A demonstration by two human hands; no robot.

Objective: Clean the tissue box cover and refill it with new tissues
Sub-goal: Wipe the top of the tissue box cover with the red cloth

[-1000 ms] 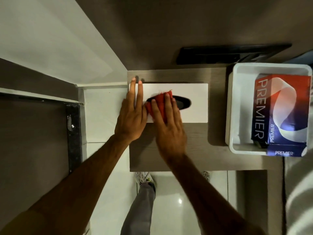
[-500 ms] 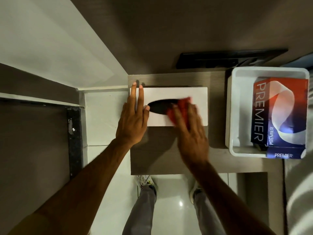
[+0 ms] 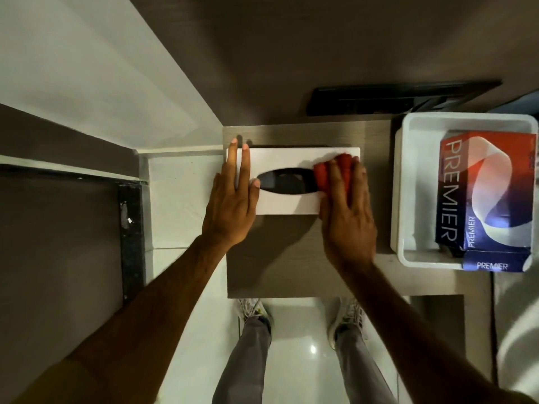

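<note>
Wooden table (image 3: 280, 266). Left hand (image 3: 230, 208) flat, fingers together, pressing the left end of the white cover (image 3: 291, 204), which lies mid-table. Right hand (image 3: 347, 211) flat, pressing a red cloth (image 3: 335, 173) onto its right end. Cover likely light, rigid, slippery: hold by the ends. Farther right, tissue box (image 3: 481, 196) in white tub (image 3: 405, 182).

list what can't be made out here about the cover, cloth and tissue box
Head view only:
- Cover inside: its slot shows only dark.
- Cover's right end: under the right hand and cloth.
- Cloth's full size: mostly under the fingers.
- Cover's left end: under the left hand.
- Tissue box: whether opened, not visible; bin wall hides its base.
</note>
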